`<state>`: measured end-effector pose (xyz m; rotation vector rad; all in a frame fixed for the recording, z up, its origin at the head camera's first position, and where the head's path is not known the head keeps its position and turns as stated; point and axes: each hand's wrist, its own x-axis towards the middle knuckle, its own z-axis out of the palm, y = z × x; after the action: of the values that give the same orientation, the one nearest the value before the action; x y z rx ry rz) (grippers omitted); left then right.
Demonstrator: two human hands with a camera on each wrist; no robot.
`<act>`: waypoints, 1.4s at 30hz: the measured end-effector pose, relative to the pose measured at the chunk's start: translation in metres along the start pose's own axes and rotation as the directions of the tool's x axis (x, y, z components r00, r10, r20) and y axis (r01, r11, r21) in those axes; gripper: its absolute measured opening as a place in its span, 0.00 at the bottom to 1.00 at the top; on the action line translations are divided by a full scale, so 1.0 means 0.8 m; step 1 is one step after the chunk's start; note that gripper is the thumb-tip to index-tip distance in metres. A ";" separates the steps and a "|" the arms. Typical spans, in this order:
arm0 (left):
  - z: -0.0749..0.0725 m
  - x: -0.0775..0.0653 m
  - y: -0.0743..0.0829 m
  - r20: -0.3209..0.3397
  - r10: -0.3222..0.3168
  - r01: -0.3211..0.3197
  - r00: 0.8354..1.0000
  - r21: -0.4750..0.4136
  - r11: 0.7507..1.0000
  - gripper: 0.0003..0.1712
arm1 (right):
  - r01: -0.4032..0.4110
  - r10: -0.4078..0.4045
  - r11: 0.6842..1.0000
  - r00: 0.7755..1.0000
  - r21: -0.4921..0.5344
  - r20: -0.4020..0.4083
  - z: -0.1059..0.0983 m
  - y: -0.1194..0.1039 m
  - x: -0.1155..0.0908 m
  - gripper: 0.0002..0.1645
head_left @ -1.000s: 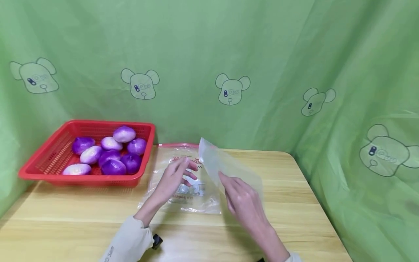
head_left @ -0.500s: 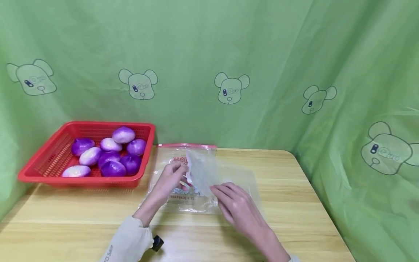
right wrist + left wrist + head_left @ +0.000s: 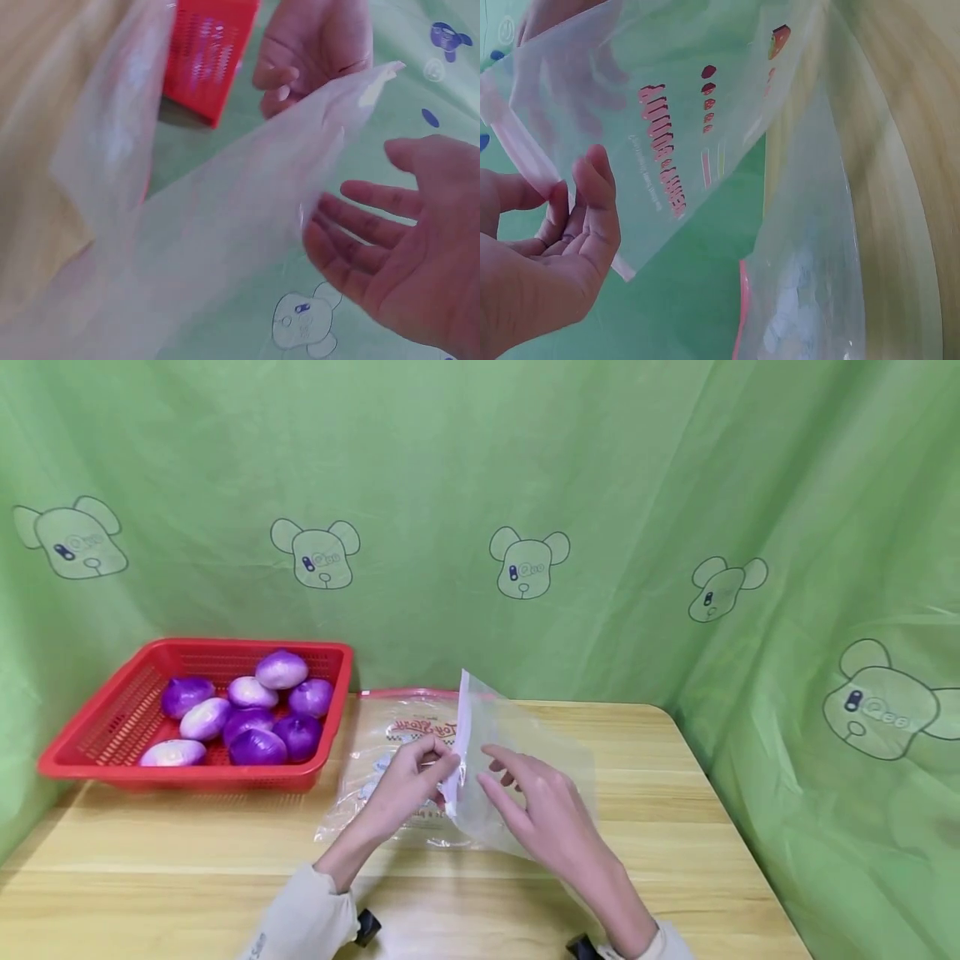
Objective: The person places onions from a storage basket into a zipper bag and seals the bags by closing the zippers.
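Green curtain [image 3: 427, 460] w/ animal-head drawings [image 3: 524, 564] hangs behind a light wood bench [image 3: 150, 860].

Head view: clear bag [image 3: 536, 739] is held up approx. in the middle, over the bench, w/ its whitish zip strip [image 3: 462, 718] at the 9 o'clock side. L hand [image 3: 408, 785] is at 8 o'clock of the clear bag; thumb and index are pinching the zip strip. R hand [image 3: 551, 814] is at 5 o'clock, fingers spread and a little bent. At 9 o'clock, partly under the clear bag, a printed bag [image 3: 382, 727] lies flat on the bench. Further at 9 to 10 o'clock rests a red basket [image 3: 225, 775] w/ several purple-white onions [image 3: 258, 747].

L wrist view: L hand is at 8 o'clock, pinching the zip strip. Clear bag fills the upper part and carries red lettering [image 3: 661, 150]. R hand is seen blurry through it, at 10 o'clock. Printed bag is at 5 o'clock.

R wrist view: R hand is at 4 o'clock, fingers apart, close to the clear bag, which runs from 2 to 8 o'clock; whether they touch, I cannot tell. L hand is at 1 o'clock, red basket at 11 to 12.
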<state>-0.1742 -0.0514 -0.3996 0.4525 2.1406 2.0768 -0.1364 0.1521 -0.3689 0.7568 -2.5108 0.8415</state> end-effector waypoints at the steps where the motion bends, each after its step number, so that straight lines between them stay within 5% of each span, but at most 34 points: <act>1: 0.002 -0.002 0.001 0.014 0.007 -0.007 1.000 -0.008 1.000 0.09 | -0.021 0.021 1.000 1.000 0.007 0.016 0.001 -0.003 0.005 0.24; 8: 0.012 -0.009 0.010 0.080 0.080 -0.078 0.994 -0.022 0.997 0.06 | -0.093 0.098 0.994 0.990 -0.048 0.100 0.011 -0.017 0.028 0.24; 18: 0.015 -0.011 0.013 0.041 0.151 -0.152 0.988 0.048 0.987 0.13 | -0.082 0.087 0.993 0.995 0.083 -0.048 0.016 -0.016 0.035 0.16; 25: 0.019 -0.017 0.018 -0.065 0.098 -0.096 0.993 0.034 0.995 0.11 | -0.052 0.056 0.998 0.981 0.029 -0.185 0.012 -0.012 0.035 0.08; 32: 0.022 -0.015 0.016 -0.079 0.158 -0.143 0.984 0.169 0.975 0.02 | -0.033 0.024 0.999 0.978 -0.038 -0.209 0.008 -0.011 0.033 0.09; 36: 0.021 -0.015 0.015 -0.008 0.215 -0.206 0.976 0.266 0.942 0.19 | -0.021 0.015 0.999 0.985 -0.029 -0.170 0.003 -0.014 0.032 0.04; 39: 0.020 -0.014 0.014 0.033 0.271 -0.261 0.962 0.409 0.874 0.27 | -0.012 0.006 0.999 0.991 -0.045 -0.136 -0.002 -0.017 0.030 0.08; 42: 0.020 -0.014 0.012 0.038 0.290 -0.269 0.956 0.501 0.823 0.24 | -0.026 0.015 0.995 0.994 -0.101 -0.111 -0.007 -0.020 0.028 0.15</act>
<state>-0.1579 -0.0395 -0.3920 0.8331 2.7874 1.6193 -0.1430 0.1371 -0.3465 0.6341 -2.4465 0.7343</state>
